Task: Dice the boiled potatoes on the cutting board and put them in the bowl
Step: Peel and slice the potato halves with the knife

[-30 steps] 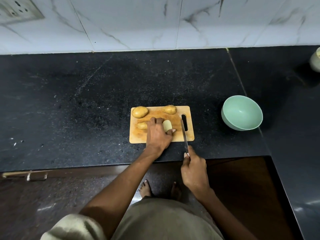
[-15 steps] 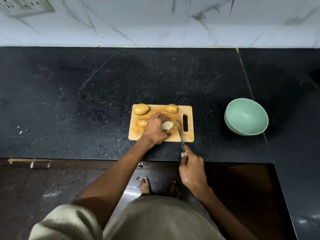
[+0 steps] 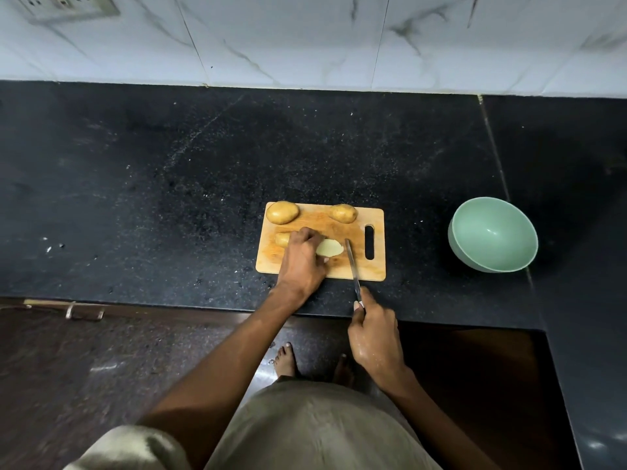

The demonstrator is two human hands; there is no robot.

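Now left hand point(image 3: 302, 262) holding potato half point(image 3: 329, 248), right hand point(image 3: 375, 329) gripping knife point(image 3: 353, 269) beside it

Board in front of me, bowl off to my right.

The cutting board point(image 3: 376, 273) lies on the counter point(image 3: 169, 198) near its front edge. Two whole potatoes point(image 3: 282, 212) point(image 3: 343, 213) sit along the board's far edge, one at the left corner, one further right. My left hand point(image 3: 302, 262) rests mid-board over a cut potato piece point(image 3: 329, 248), with another piece point(image 3: 281, 239) at its left. The knife point(image 3: 353, 269) in my right hand point(image 3: 375, 334) lies just right of that piece. The bowl point(image 3: 493, 234) stands on the counter, well apart from the board.
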